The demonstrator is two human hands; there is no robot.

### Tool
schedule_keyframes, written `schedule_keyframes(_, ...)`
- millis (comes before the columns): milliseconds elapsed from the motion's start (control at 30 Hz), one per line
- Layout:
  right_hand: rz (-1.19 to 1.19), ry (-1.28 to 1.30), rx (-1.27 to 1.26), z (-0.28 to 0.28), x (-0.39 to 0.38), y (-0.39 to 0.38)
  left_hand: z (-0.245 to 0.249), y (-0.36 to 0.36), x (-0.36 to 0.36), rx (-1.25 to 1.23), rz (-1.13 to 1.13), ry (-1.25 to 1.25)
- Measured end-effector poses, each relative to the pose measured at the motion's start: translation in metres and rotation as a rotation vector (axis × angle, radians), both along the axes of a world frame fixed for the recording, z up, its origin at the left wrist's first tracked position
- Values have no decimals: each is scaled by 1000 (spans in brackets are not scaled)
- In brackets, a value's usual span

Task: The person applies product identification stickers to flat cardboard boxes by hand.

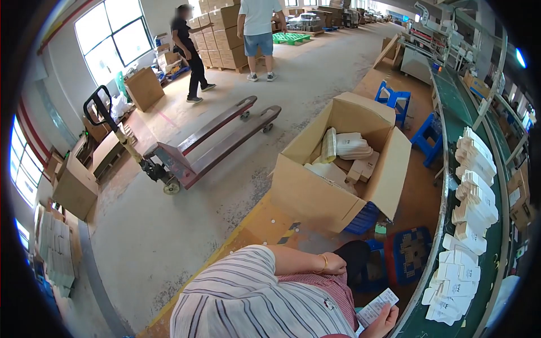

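My left hand (333,263), with a bracelet at the wrist, rests on my lap near the red checked cloth (318,283). Its fingers are curled, and whatever they may hold is hidden. Low in the view, my right hand (384,321) grips a white printed card (376,307) beside the green conveyor belt (420,316). Stacks of flat white cartons (453,284) lie along that belt. Ahead of my lap stands a large open cardboard box (315,194) with white cartons (352,145) and a rolled yellowish piece (328,145) inside.
A pallet jack (189,163) stands on the floor to the left. Blue stools (394,101) are between the box and belt. Two people (191,53) (259,28) stand near stacked boxes (225,42). A blue-and-red stool (408,253) is by my legs.
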State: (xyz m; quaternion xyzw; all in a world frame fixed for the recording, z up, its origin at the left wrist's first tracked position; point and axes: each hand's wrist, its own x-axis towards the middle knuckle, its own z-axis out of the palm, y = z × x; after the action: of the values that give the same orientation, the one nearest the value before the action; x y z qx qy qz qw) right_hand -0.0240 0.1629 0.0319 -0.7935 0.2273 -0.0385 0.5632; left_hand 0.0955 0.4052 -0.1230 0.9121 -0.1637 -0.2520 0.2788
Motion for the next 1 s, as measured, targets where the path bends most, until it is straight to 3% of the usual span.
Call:
schedule_keyframes(200, 35, -32, 100, -18, 3, -6, 0, -4, 3, -12, -1, -20)
schedule_keyframes(567, 11, -66, -38, -5, -5, -10, 7, -16, 6, -46, -61, -28)
schedule_keyframes(767, 31, -101, -15, -12, -6, -13, -18, -20, 8, -37, -68, -38)
schedule_keyframes(1000, 68, -133, -23, -13, 6, -4, 8, -12, 9, -19, -88, 37)
